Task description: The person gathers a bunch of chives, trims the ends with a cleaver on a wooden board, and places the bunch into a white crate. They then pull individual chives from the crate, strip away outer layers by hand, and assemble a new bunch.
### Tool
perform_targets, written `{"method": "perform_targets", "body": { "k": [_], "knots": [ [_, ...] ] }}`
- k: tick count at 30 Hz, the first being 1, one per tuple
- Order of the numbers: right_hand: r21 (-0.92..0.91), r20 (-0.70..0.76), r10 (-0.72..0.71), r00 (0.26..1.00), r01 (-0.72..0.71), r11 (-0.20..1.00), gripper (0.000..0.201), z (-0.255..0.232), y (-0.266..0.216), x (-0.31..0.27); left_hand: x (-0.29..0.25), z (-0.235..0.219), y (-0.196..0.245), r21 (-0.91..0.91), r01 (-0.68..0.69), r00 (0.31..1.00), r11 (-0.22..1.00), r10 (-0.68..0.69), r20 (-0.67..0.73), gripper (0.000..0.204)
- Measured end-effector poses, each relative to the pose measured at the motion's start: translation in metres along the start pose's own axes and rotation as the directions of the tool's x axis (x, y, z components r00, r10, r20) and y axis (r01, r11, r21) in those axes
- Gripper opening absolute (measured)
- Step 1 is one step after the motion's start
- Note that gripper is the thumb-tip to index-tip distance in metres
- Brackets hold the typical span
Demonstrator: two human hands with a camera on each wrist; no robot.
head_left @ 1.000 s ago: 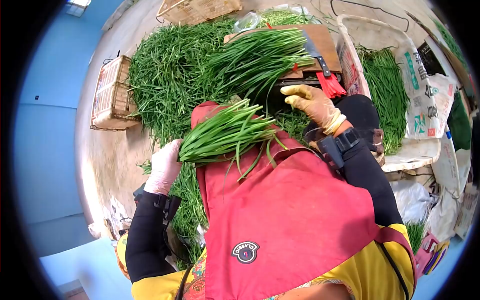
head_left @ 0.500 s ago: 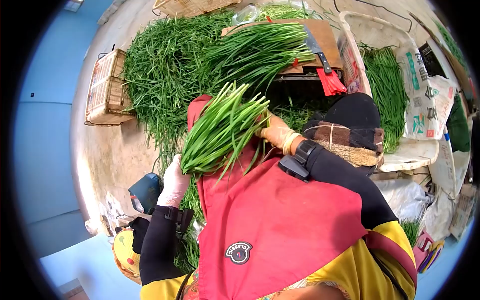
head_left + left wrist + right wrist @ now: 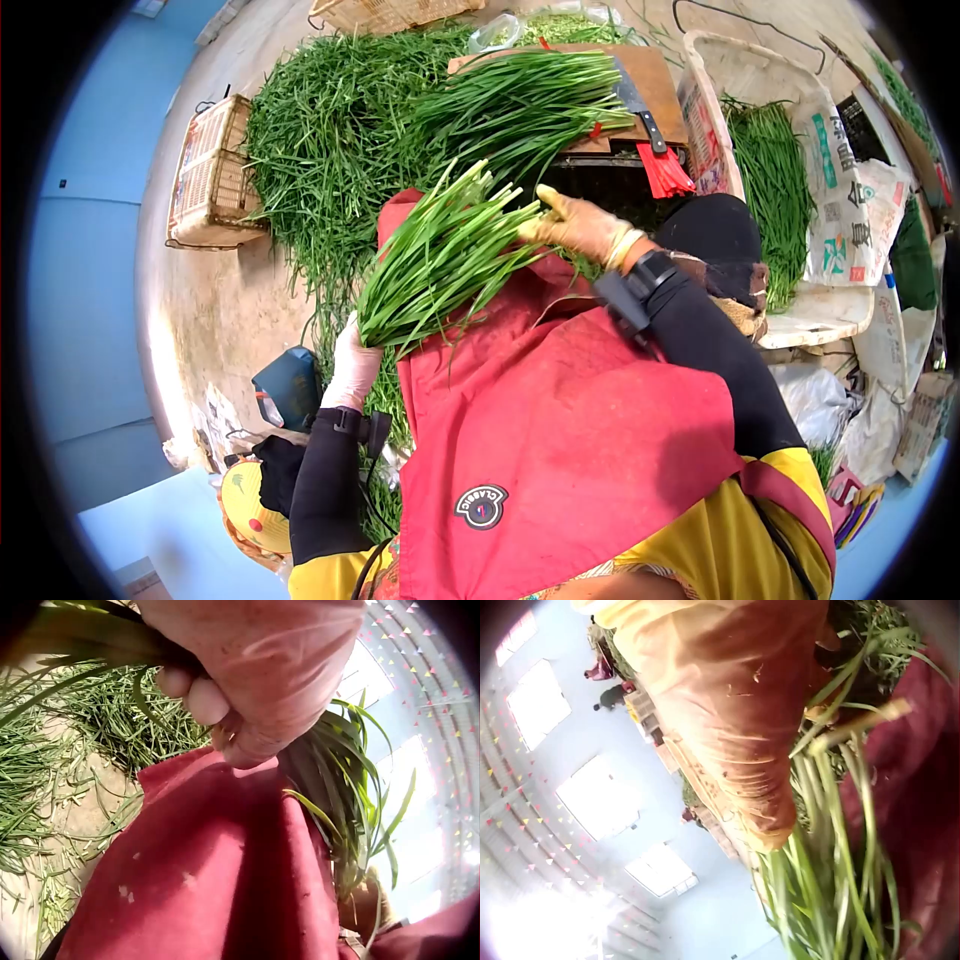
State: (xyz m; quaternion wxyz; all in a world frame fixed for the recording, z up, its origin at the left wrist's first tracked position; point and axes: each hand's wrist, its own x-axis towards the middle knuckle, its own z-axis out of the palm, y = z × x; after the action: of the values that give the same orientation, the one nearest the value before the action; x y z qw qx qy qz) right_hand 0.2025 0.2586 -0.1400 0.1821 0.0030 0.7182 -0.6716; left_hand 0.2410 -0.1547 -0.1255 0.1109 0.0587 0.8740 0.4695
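Observation:
My left hand, in a pale glove, grips a bunch of garlic chives by its leafy end. The bunch slants up over the red apron, pale stem ends pointing away from me. At those ends is my right hand in a yellowish glove, its thumb raised apart and its fingertips right at the stems. In the right wrist view the glove's wrinkled thumb lies straight against the chives, near a short loose stalk; the other fingers are mostly hidden. The left wrist view shows the left hand's fingers curled round the leaves.
A big heap of chives lies ahead. Beside it a wooden board bears more chives and a knife, with red strips below. A white tub holding chives stands to the right, a plastic crate to the left.
The right hand came in from the upper right to the stem ends, then shifted slightly outward with its thumb raised. The left hand moved a little nearer me and tilted the bunch more upright.

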Motion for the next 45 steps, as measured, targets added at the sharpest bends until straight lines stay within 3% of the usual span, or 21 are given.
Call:
{"method": "perform_targets", "body": {
  "k": [2, 3, 5, 7, 8, 9, 10, 12, 13, 15, 17, 18, 19, 21, 24, 29, 35, 37, 39, 40, 45],
  "knots": [
    [0.218, 0.032, 0.030, 0.999, -0.036, 0.975, 0.110, 0.030, 0.004, 0.005, -0.002, -0.002, 0.008, 0.269, -0.094, 0.995, 0.959, 0.095, 0.010, 0.032],
    [0.332, -0.022, -0.019, 1.000, 0.025, 0.943, 0.097, 0.045, 0.037, 0.024, -0.005, -0.002, 0.015, 0.272, -0.091, 0.996, 0.958, 0.091, 0.011, 0.032],
    [0.255, -0.167, -0.075, 0.983, 0.117, 0.960, 0.071, 0.052, 0.035, 0.023, -0.007, -0.002, 0.025, 0.437, -0.043, 0.998, 0.898, 0.059, -0.022, 0.030],
    [-0.031, -0.100, 0.168, 0.981, -0.172, 0.985, 0.037, 0.030, 0.000, 0.011, -0.007, -0.002, 0.020, 0.341, -0.052, 0.998, 0.939, 0.063, -0.019, 0.033],
    [-0.483, -0.179, -0.227, 0.957, 0.116, 0.868, 0.025, 0.019, 0.054, 0.040, -0.006, -0.001, 0.016, 0.241, -0.062, 0.998, 0.969, 0.068, -0.017, 0.037],
    [-0.055, -0.222, 0.145, 0.964, -0.161, 0.985, 0.018, 0.002, 0.031, 0.027, -0.005, 0.001, 0.011, 0.136, -0.073, 0.997, 0.988, 0.075, -0.014, 0.040],
    [-0.220, -0.192, 0.004, 0.981, -0.047, 0.974, 0.020, -0.020, 0.043, 0.029, -0.007, 0.000, 0.000, 0.133, -0.053, 0.998, 0.990, 0.056, -0.020, 0.042],
    [-0.650, -0.174, -0.276, 0.945, 0.100, 0.754, 0.026, -0.065, 0.066, 0.029, -0.007, 0.004, -0.010, 0.075, -0.039, 0.998, 0.996, 0.042, -0.048, 0.040],
    [-0.329, -0.338, -0.075, 0.938, -0.043, 0.943, 0.015, -0.073, 0.052, 0.019, -0.008, 0.005, -0.011, 0.021, -0.022, 0.997, 1.000, 0.024, -0.074, 0.039],
    [-0.298, -0.295, 0.200, 0.934, -0.289, 0.910, 0.022, -0.074, 0.017, 0.005, -0.008, 0.006, -0.007, 0.013, 0.003, 0.998, 1.000, -0.002, -0.059, 0.038],
    [-0.468, -0.066, 0.103, 0.992, -0.123, 0.875, 0.032, -0.061, -0.012, -0.009, -0.007, 0.011, 0.002, 0.026, -0.036, 0.996, 0.999, 0.038, -0.075, 0.037],
    [-0.297, 0.035, 0.124, 0.992, -0.108, 0.949, 0.045, -0.052, -0.012, -0.008, -0.005, 0.011, -0.002, 0.047, -0.057, 0.996, 0.997, 0.060, -0.060, 0.036],
    [-0.158, 0.122, -0.027, 0.992, 0.046, 0.986, 0.050, -0.038, -0.009, -0.004, -0.003, 0.012, -0.002, 0.047, -0.062, 0.996, 0.997, 0.064, -0.059, 0.036],
    [0.024, 0.155, 0.160, 0.975, -0.166, 0.986, 0.042, -0.014, -0.025, -0.006, -0.002, 0.014, -0.002, -0.067, -0.061, 0.997, 0.996, 0.058, -0.044, 0.034],
    [0.394, 0.189, 0.037, 0.981, -0.111, 0.912, 0.026, 0.018, -0.004, 0.002, -0.003, 0.011, -0.002, 0.006, -0.059, 0.997, 0.998, 0.059, -0.045, 0.032],
    [0.227, 0.130, 0.059, 0.990, -0.087, 0.970, 0.023, 0.006, -0.006, -0.001, -0.004, 0.012, -0.012, -0.065, -0.029, 0.998, 0.997, 0.026, -0.055, 0.032],
    [0.025, -0.264, 0.047, 0.963, -0.042, 0.999, 0.022, -0.030, 0.016, -0.002, -0.006, 0.014, -0.014, -0.122, 0.004, 0.999, 0.993, -0.011, -0.054, 0.032],
    [-0.006, -0.214, 0.069, 0.974, -0.072, 0.997, 0.023, -0.032, 0.013, -0.008, -0.005, 0.013, -0.015, -0.112, -0.026, 0.998, 0.993, 0.019, -0.059, 0.034],
    [0.081, -0.034, -0.137, 0.990, 0.139, 0.987, 0.029, -0.019, 0.008, -0.021, -0.004, 0.012, -0.013, -0.099, -0.028, 0.999, 0.995, 0.024, -0.042, 0.034],
    [-0.060, 0.061, -0.089, 0.994, 0.093, 0.994, 0.035, -0.017, 0.001, -0.026, -0.005, 0.012, -0.011, -0.084, -0.031, 0.999, 0.996, 0.028, -0.028, 0.035],
    [-0.080, -0.062, -0.023, 0.998, 0.018, 0.997, 0.017, 0.005, 0.013, -0.020, -0.007, 0.012, 0.008, 0.010, -0.039, 0.999, 0.999, 0.039, -0.037, 0.035]
  ]
}}
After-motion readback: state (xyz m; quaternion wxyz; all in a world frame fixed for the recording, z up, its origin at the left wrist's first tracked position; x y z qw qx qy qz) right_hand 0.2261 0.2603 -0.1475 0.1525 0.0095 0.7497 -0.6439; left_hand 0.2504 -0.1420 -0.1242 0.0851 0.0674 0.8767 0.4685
